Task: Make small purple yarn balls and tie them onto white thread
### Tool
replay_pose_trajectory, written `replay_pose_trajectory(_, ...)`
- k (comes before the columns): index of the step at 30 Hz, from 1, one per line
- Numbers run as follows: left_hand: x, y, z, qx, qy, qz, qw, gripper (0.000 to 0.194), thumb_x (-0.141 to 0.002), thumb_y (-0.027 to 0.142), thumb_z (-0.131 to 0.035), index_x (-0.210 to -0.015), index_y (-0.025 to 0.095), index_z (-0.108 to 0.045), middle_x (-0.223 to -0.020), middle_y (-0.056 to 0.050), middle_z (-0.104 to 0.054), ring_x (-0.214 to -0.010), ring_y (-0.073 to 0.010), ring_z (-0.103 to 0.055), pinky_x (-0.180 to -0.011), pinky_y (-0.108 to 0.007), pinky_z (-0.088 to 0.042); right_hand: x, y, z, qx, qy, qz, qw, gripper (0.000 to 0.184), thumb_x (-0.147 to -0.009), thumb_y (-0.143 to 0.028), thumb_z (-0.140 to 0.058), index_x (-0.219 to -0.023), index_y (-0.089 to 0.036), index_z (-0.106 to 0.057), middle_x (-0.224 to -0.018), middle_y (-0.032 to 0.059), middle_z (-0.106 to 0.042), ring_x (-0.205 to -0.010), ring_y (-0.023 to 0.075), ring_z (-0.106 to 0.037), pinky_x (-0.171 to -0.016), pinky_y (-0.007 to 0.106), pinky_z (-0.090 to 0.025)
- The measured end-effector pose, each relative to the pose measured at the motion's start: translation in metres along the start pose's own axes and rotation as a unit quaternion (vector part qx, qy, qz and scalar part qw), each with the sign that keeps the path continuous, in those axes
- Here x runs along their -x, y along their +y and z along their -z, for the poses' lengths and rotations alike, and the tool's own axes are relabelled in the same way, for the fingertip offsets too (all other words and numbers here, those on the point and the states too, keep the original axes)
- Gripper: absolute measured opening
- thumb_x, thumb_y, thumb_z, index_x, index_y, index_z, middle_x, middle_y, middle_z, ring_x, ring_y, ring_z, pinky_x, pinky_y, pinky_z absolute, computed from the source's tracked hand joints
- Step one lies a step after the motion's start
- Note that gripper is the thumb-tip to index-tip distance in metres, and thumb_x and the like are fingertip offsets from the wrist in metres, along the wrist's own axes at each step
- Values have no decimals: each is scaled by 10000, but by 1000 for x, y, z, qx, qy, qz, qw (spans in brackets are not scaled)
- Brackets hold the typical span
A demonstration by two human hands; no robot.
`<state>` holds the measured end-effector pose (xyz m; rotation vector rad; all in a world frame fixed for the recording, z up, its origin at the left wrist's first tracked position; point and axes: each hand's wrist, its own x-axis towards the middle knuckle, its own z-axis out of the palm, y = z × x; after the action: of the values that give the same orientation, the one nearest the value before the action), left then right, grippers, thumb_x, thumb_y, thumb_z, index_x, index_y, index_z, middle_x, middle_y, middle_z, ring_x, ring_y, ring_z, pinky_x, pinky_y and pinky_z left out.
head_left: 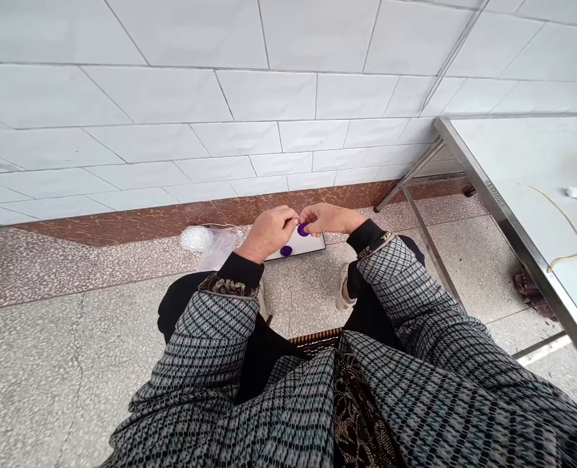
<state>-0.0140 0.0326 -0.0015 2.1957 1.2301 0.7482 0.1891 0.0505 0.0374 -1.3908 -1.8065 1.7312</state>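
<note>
My right hand (328, 218) pinches a small round purple piece (302, 229), perhaps yarn or fabric, between thumb and fingers. Close against it, my left hand (271, 231) has its thumb and forefinger pressed together; whatever is between them is too small to make out. Below both hands, a white flat board or box (312, 244) with a dark edge lies on the floor. A second purple round piece (286, 250) rests on it, partly beside my left hand.
Left of my hands lie a ball of white yarn (196, 238) and a clear plastic bag (218, 249). A tiled wall (273, 136) rises ahead. On the right stands a metal-framed table (522, 146) with a yellow cord (568, 224) hanging over its edge.
</note>
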Motion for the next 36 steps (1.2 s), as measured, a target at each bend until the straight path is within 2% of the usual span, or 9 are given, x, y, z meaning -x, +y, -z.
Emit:
replay_pose_trajectory(2,-1,-2,2,7,31,28,999,222,-960,271,-545,-786,212,-670,-875,-82,-746,-856,-248,-681,-818,-361,-519,3,-2,2,-137,-25,9,990,199,-840,20,-741,-850,-172,-690,-729,-20,-697,-623,107,-622,-671,254,-556)
replay_pose_trajectory(7,-2,1,-2,34,6,27,999,233,-966,300,-538,-789,208,-660,-827,-54,-726,-802,-223,-650,-796,-345,-503,-4,2,5,-332,79,51,939,196,-900,-41,-751,-918,-189,-623,-783,-26,-714,-716,92,-705,-774,228,-616)
replay_pose_trajectory(11,0,7,-6,37,-29,-40,998,264,-980,297,-544,-747,211,-634,-785,-50,-695,-755,-205,-626,-780,-345,-500,-12,8,3,-274,130,56,951,224,-907,-33,-749,-903,-199,-599,-756,-36,-684,-685,88,-650,-731,218,-588)
replay_pose_trajectory(17,1,9,-1,29,-17,-59,998,215,-979,273,-554,-829,208,-694,-859,-66,-721,-819,-222,-663,-820,-357,-533,-15,7,-3,-80,188,56,977,265,-833,12,-742,-828,-199,-582,-726,-50,-612,-716,120,-570,-734,262,-510)
replay_pose_trajectory(21,0,5,5,1,33,-21,999,210,-976,247,-551,-837,209,-703,-905,-82,-734,-884,-245,-680,-870,-372,-545,-9,6,-5,-30,90,42,995,268,-777,46,-754,-869,-189,-665,-776,-32,-661,-732,129,-571,-686,253,-493)
replay_pose_trajectory(24,-2,-1,7,-5,58,31,998,201,-967,227,-554,-832,207,-702,-930,-84,-760,-922,-248,-688,-904,-367,-540,-2,2,-4,-110,1,32,993,235,-810,41,-727,-867,-184,-692,-793,-17,-696,-675,107,-566,-629,230,-504)
replay_pose_trajectory(26,-4,-4,5,2,51,64,997,193,-959,236,-569,-825,203,-703,-904,-76,-766,-898,-246,-685,-880,-358,-531,0,0,-3,-184,-5,41,982,216,-833,23,-722,-871,-185,-681,-785,-28,-689,-654,91,-569,-647,218,-535)
replay_pose_trajectory(31,-4,-3,-7,32,-31,28,999,217,-964,271,-570,-798,202,-692,-811,-53,-734,-798,-223,-665,-779,-336,-495,-6,-1,-2,-269,90,56,957,197,-896,-50,-739,-902,-200,-611,-771,-31,-653,-675,92,-597,-741,234,-577)
replay_pose_trajectory(36,-1,2,-11,24,-74,-71,994,243,-977,262,-568,-761,210,-668,-843,-66,-716,-833,-224,-670,-804,-345,-521,-14,1,-5,-144,182,54,971,236,-877,23,-707,-922,-196,-632,-849,-12,-668,-734,113,-605,-763,264,-551)
